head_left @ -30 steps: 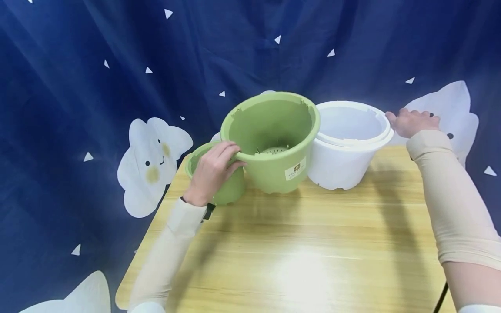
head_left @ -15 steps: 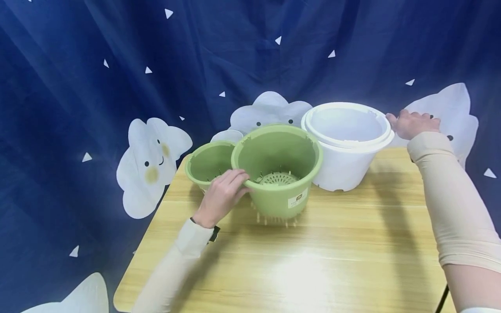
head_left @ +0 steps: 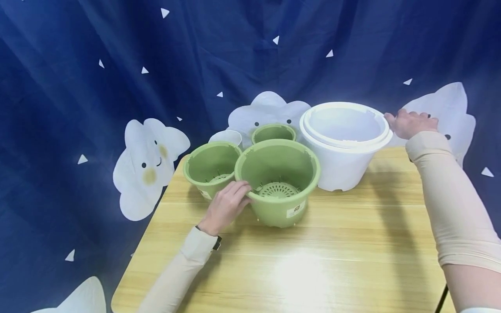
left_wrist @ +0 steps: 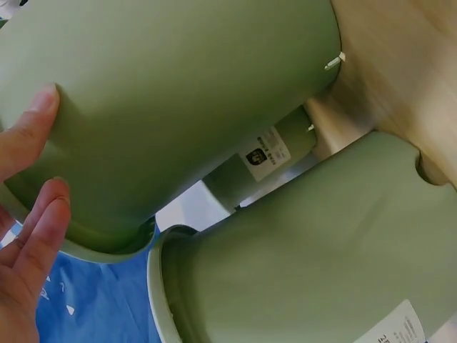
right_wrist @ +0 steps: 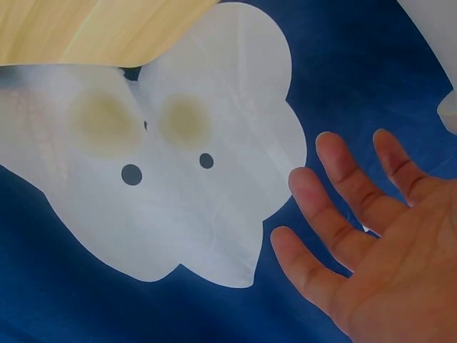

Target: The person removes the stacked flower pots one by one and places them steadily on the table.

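Note:
My left hand (head_left: pixel 227 204) holds the rim of a large green plastic flower pot (head_left: pixel 278 163), thumb against its outer wall and fingers over the edge. The pot stands upright, with a slotted base inside and a label in front. In the left wrist view its wall (left_wrist: pixel 178 93) rises close over the wood. My right hand (head_left: pixel 415 124) is at the right rim of a large white pot (head_left: pixel 340 169), which has another white pot (head_left: pixel 344 121) nested in it. The right wrist view shows this hand's fingers (right_wrist: pixel 335 200) spread and loosely extended.
A medium green pot (head_left: pixel 213 158) stands on the left, its rim beside the held pot. Behind are a small green pot (head_left: pixel 273 132) and a small white pot (head_left: pixel 227 137). All are on a wooden table (head_left: pixel 332 252) before a blue cloud-patterned curtain (head_left: pixel 242 52).
My left hand has brought the large green pot down and towards me, from over the others to near the tabletop. The small green pot behind it has come into view. My right hand stays put.

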`<control>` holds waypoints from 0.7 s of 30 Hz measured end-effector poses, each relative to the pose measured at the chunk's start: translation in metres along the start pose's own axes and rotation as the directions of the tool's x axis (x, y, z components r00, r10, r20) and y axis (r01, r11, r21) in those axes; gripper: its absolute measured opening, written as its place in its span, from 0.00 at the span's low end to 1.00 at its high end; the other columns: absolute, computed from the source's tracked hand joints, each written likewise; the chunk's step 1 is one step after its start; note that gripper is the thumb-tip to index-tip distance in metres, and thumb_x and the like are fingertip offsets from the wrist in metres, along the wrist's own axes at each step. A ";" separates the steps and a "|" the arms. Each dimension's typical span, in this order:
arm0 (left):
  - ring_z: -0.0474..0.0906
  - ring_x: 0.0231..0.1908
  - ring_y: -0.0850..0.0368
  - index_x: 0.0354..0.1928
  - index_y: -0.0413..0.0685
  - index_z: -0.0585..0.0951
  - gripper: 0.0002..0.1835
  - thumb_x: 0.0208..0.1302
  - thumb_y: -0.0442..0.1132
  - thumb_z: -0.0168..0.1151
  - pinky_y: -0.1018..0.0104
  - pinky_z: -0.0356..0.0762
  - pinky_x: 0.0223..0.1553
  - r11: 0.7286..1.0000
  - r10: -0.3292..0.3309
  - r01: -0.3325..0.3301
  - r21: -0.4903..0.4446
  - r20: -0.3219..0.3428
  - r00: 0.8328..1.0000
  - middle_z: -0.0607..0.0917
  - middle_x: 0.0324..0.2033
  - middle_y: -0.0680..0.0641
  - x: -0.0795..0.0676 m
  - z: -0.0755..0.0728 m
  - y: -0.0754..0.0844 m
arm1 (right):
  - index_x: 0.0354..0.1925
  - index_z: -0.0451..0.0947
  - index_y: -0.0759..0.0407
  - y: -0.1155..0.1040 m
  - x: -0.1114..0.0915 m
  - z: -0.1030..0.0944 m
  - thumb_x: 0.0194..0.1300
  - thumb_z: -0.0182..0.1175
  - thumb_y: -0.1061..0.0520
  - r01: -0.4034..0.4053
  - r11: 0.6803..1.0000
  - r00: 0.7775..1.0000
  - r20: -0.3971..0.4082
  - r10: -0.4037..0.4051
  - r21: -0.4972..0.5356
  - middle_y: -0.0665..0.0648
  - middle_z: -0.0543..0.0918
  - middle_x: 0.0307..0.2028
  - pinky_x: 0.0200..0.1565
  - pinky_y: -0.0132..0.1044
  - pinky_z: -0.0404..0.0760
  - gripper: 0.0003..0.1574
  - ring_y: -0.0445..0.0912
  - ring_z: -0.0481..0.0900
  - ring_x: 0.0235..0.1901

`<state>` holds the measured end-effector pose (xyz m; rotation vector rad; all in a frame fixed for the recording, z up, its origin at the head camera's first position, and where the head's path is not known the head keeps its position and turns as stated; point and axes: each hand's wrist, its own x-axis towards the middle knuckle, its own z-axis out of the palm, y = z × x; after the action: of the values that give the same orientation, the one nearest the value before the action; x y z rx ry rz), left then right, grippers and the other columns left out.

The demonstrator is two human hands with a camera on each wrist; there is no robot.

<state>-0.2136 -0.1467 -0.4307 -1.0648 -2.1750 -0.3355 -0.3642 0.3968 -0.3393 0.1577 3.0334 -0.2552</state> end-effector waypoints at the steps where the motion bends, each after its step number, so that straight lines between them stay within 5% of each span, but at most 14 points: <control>1: 0.87 0.45 0.52 0.45 0.41 0.84 0.19 0.50 0.36 0.80 0.65 0.86 0.52 1.000 -0.001 0.001 0.002 -0.001 1.000 0.88 0.45 0.45 0.000 0.000 0.000 | 0.74 0.48 0.78 0.000 0.000 0.001 0.74 0.16 0.24 0.000 1.000 1.000 0.000 0.000 0.003 0.90 0.57 0.66 0.59 0.80 0.60 0.63 0.87 0.55 0.63; 8: 0.86 0.48 0.54 0.48 0.43 0.83 0.20 0.54 0.38 0.79 0.66 0.86 0.53 0.999 -0.021 0.024 -0.023 0.104 0.994 0.88 0.47 0.46 0.000 -0.010 -0.003 | 0.75 0.48 0.78 -0.003 0.003 0.006 0.74 0.15 0.24 -0.004 1.000 1.000 0.011 0.004 0.008 0.89 0.57 0.67 0.61 0.81 0.59 0.63 0.87 0.54 0.64; 13: 0.86 0.47 0.56 0.54 0.44 0.83 0.29 0.58 0.56 0.76 0.64 0.86 0.52 0.991 -0.051 0.084 -0.104 0.283 0.958 0.87 0.48 0.48 0.012 -0.031 -0.009 | 0.76 0.46 0.77 -0.004 0.003 0.007 0.73 0.14 0.23 0.009 1.000 1.000 0.024 -0.009 0.016 0.89 0.55 0.68 0.62 0.81 0.58 0.64 0.87 0.52 0.65; 17: 0.88 0.44 0.55 0.57 0.42 0.82 0.32 0.63 0.60 0.70 0.61 0.87 0.49 0.978 -0.073 0.139 -0.156 0.365 0.928 0.89 0.49 0.45 0.042 -0.046 -0.017 | 0.76 0.45 0.77 -0.002 0.000 0.003 0.74 0.14 0.24 0.008 1.000 0.999 0.034 -0.009 0.025 0.90 0.53 0.69 0.62 0.81 0.56 0.63 0.88 0.50 0.66; 21: 0.87 0.38 0.54 0.56 0.42 0.83 0.24 0.71 0.55 0.65 0.62 0.87 0.42 0.976 -0.086 0.154 -0.157 0.368 0.926 0.89 0.50 0.43 0.095 -0.056 -0.027 | 0.76 0.46 0.77 0.001 0.000 -0.001 0.73 0.14 0.24 0.003 0.999 1.000 0.029 -0.004 0.032 0.90 0.53 0.68 0.62 0.82 0.54 0.64 0.89 0.49 0.66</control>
<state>-0.2491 -0.1349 -0.3236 -1.1691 -2.5858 -0.4317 -0.3637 0.3976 -0.3384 0.1492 3.0024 -0.3034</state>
